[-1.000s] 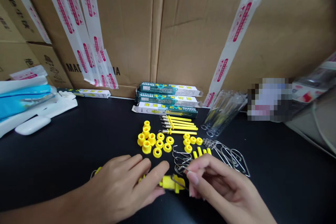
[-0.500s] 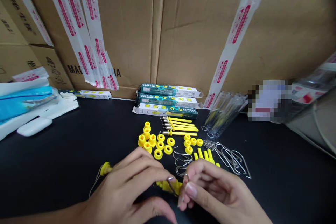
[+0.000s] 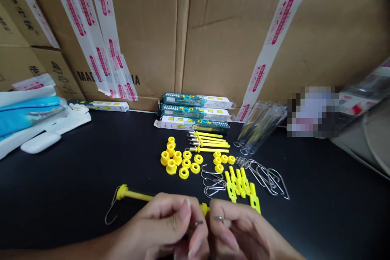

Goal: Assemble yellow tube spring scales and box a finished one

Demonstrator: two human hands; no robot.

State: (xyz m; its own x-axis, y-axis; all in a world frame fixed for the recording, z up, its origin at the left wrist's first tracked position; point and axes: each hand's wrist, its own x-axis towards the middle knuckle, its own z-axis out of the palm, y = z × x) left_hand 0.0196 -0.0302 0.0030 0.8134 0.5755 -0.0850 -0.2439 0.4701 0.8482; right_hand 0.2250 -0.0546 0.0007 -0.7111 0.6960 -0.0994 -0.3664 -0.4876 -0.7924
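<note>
Close together at the front of the table, my left hand (image 3: pixel 173 223) and my right hand (image 3: pixel 240 227) both have their fingers curled in. A bent metal hook (image 3: pixel 198 223) shows one end at my left fingers and another bit at my right fingertips; its middle is hidden. Behind my knuckles lies a partly covered yellow rod (image 3: pixel 138 196) with a yellow cap (image 3: pixel 122 191) and a wire hook (image 3: pixel 111 215) at its left end. Beyond my right hand lie loose S-shaped metal hooks (image 3: pixel 213 183) and flat yellow pieces (image 3: pixel 236 185).
Yellow collars (image 3: pixel 171 166), yellow rings (image 3: pixel 183 173) and yellow rods with springs (image 3: pixel 210 144) lie mid-table. Farther back are printed boxes (image 3: pixel 195 124), clear tubes (image 3: pixel 258 126) and large wire hooks (image 3: pixel 268 176). A cardboard box (image 3: pixel 146 40) walls the rear.
My left hand has turned and drawn closer to my right, its fingers curling in around the metal hook. More of the yellow rod and the flat yellow pieces now shows.
</note>
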